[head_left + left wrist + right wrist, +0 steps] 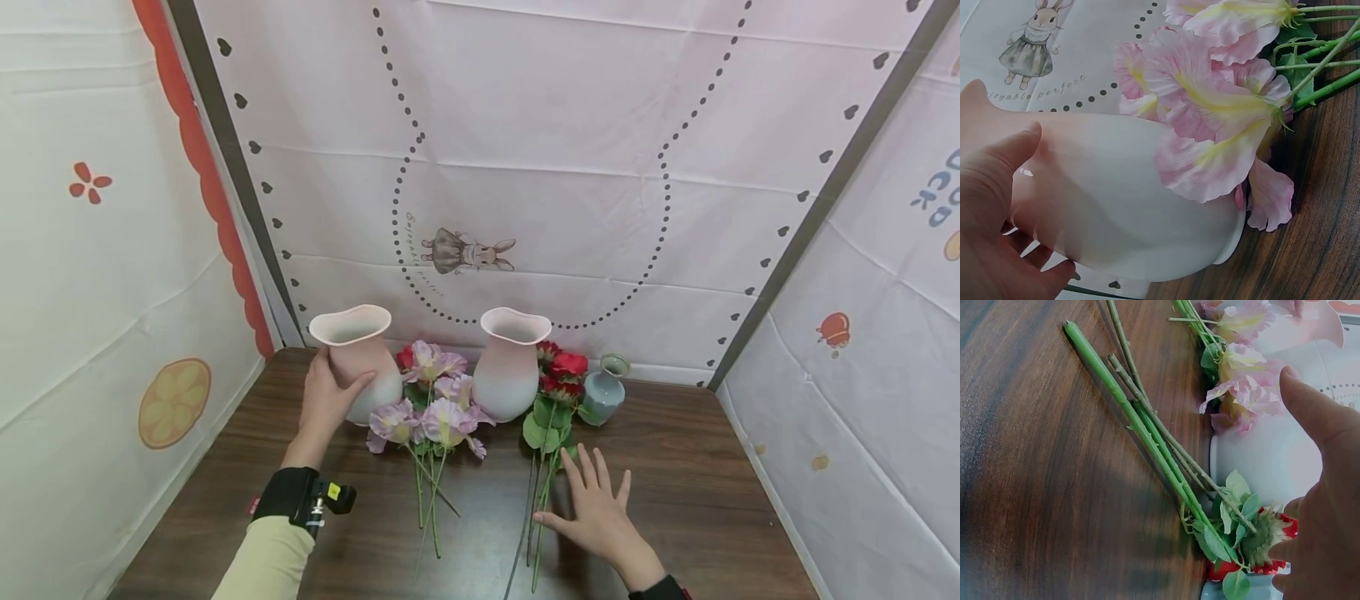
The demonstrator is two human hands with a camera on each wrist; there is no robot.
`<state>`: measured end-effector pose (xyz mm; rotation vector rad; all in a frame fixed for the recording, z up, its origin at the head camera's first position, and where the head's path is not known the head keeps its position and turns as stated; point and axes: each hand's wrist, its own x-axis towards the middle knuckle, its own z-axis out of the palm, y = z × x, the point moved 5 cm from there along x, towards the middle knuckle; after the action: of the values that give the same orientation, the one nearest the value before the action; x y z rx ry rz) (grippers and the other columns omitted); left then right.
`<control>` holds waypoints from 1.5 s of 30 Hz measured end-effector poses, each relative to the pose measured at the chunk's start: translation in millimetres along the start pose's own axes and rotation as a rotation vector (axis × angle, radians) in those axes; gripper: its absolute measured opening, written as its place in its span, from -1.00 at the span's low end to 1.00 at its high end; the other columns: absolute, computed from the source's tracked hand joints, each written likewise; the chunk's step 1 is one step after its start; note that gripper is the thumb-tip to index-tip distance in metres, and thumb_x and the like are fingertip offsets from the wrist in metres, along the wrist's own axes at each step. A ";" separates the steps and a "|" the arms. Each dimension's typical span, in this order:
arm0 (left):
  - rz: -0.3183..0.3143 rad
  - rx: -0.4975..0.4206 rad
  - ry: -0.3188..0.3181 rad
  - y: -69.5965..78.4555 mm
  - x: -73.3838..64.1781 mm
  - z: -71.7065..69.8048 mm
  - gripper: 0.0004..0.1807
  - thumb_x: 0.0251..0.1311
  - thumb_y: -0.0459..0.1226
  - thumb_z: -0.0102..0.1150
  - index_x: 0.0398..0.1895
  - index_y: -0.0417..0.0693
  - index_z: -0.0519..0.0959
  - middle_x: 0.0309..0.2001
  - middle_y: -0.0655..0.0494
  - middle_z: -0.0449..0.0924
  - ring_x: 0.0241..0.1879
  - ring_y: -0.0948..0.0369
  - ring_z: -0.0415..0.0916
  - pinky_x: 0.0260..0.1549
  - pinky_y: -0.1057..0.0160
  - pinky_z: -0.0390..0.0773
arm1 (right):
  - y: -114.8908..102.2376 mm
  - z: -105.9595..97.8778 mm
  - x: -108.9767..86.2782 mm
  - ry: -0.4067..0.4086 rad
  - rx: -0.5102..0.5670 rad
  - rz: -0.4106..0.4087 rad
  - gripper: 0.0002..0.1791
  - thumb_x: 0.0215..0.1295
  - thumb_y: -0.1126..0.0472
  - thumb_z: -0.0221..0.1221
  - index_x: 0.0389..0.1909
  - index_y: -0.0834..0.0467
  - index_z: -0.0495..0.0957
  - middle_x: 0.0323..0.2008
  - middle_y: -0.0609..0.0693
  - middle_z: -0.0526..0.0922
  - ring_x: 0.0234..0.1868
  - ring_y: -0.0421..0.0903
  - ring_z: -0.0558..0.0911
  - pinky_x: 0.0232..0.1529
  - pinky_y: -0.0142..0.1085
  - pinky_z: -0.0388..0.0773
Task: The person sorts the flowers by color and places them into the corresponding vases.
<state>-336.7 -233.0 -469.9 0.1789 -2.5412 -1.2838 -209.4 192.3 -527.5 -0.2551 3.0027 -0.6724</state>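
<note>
My left hand [328, 398] grips the body of a pink-and-white vase [358, 354] at the back left of the wooden table; in the left wrist view the thumb [999, 164] curls over the vase [1129, 200]. Pink-purple flowers [429, 408] lie between this vase and a second matching vase [510, 360]. Red flowers [561, 373] with green stems [542, 500] lie to the right of the second vase. My right hand [596, 508] hovers flat, fingers spread, just right of those stems [1147, 434], holding nothing.
A small pale-blue vase [604, 390] stands behind the red flowers. Fabric walls with prints close in the brown table [690, 500] at the back and on both sides.
</note>
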 end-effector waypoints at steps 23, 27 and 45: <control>0.001 0.007 0.021 -2.9 -1.0 0.9 0.10 0.19 -0.09 0.38 0.57 -0.22 -0.14 0.49 -0.40 0.06 0.49 -0.26 0.06 0.48 -0.26 0.14 | 0.7 5.1 -0.7 -0.077 -0.018 0.055 0.19 0.05 -0.43 0.29 0.57 0.06 0.02 0.58 0.24 -0.01 0.58 0.35 -0.13 0.33 0.59 -0.40; 0.015 0.012 0.020 -3.3 -0.3 -0.2 0.10 0.18 -0.08 0.39 0.57 -0.22 -0.13 0.48 -0.40 0.09 0.48 -0.27 0.09 0.45 -0.28 0.16 | 1.7 6.9 -0.2 -0.081 -0.016 0.057 0.18 0.06 -0.43 0.29 0.57 0.06 0.02 0.58 0.23 -0.01 0.58 0.35 -0.12 0.33 0.59 -0.40; -0.001 0.018 0.017 -6.5 2.3 -3.0 0.11 0.12 -0.04 0.43 0.55 -0.21 -0.07 0.46 -0.37 0.13 0.46 -0.25 0.14 0.43 -0.28 0.22 | -5.6 6.2 13.7 0.103 0.054 0.010 -0.09 0.18 -0.06 0.38 0.44 0.24 0.25 0.36 0.36 0.37 0.40 0.37 0.32 0.32 0.29 0.37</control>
<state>-338.1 -239.7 -472.9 0.1942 -2.5397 -1.2546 -221.5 182.4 -531.0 -0.2085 3.0751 -0.7876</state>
